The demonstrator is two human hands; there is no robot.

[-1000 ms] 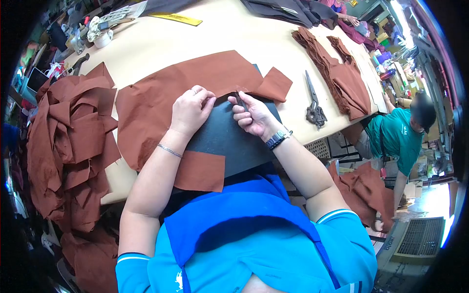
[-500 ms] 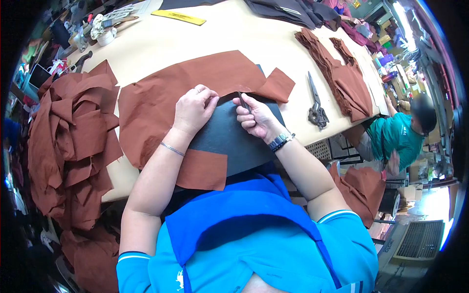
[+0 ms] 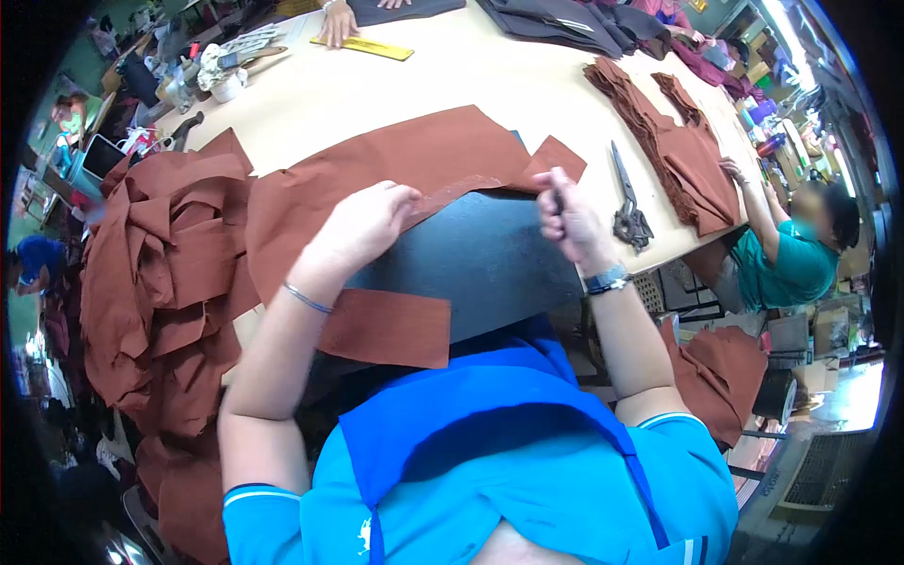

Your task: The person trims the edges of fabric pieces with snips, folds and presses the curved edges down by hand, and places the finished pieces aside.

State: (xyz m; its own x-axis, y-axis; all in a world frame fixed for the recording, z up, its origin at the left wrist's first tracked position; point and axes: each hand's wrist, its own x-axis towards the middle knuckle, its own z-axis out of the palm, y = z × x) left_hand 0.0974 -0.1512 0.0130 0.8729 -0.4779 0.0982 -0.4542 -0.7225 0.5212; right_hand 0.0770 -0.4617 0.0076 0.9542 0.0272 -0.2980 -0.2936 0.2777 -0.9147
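Though contact is unclear, brown cloth (image 3: 395, 151) lies beyond both hands (image 3: 365, 222) (image 3: 576, 228).

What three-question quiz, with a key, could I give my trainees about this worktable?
1. True or false: the person's right hand holds the scissors.
2. Choose one. The dark board lies: A) partly under the big brown cloth; B) on the floor; C) on top of the scissors.
3. What colour is the ruler?

Key: 1. False; the scissors lie on the table. 2. A. 3. Yellow.
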